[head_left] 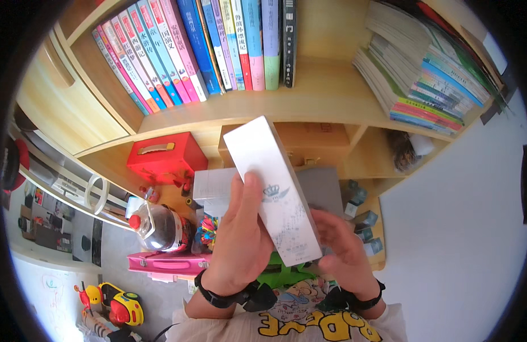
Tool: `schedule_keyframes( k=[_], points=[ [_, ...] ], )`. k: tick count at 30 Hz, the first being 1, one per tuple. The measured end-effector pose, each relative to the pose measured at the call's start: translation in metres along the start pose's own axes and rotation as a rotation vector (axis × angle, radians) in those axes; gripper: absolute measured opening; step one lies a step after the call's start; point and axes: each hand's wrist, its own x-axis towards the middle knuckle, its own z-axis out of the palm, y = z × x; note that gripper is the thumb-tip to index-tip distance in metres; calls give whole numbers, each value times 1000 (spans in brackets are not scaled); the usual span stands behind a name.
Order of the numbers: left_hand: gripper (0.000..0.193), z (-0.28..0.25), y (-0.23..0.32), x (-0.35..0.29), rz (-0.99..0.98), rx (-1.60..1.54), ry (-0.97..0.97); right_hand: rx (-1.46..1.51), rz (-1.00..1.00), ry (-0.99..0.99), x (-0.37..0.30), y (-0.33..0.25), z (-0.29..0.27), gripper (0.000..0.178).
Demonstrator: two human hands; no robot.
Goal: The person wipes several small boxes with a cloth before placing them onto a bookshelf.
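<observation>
A pale wooden shelf unit fills most of the view, with a plain white wall to its right. On the upper shelf a long row of upright books, pink, blue and pastel at the spines, leans slightly at its left end. Farther right on that shelf, a sloping stack of books lies with its pages toward the left.

In the compartments below, a brown case with a metal clasp sits behind the white box, and a red box with a pale handle stands to the left. Below that, a pink case is near a large dark bottle with a red cap.

The long white box is held up in front of the shelves, tilted so that its top end points up and to the left. The left hand is closed around its left edge — thumb flat on the front face, the other fingers mostly hidden. The right hand is half open beside the lower right edge, fingers loosely curled; whether they press on the box cannot be told.

Several small blue-grey boxes stand at the right. Each wrist wears a black band. Smallest of all is a grey-green crown emblem — printed midway along the white box.
</observation>
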Motion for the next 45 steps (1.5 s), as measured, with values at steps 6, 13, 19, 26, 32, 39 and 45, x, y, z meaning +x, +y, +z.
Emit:
schedule_keyframes(
  k=[6,13,19,26,32,39,45],
  points=[
    [48,2,-7,-1,186,316,-78,-173,50,43,-2,3,-1,70],
    [69,-4,-9,-3,248,418,-242,-87,6,86,0,20,-4,68],
    [74,1,-10,-4,251,417,-330,-59,-53,74,0,25,-9,65],
    [80,-10,-14,0,255,463,-435,-224,-89,140,-3,23,-16,62],
    [80,-8,-15,0,319,533,-535,-390,-289,181,0,22,-16,63],
    [82,-8,-22,-1,294,525,-592,-383,-355,271,1,32,-19,64],
    [111,-13,-41,-13,328,612,-510,-912,-576,534,-5,32,-23,60]
  ],
)
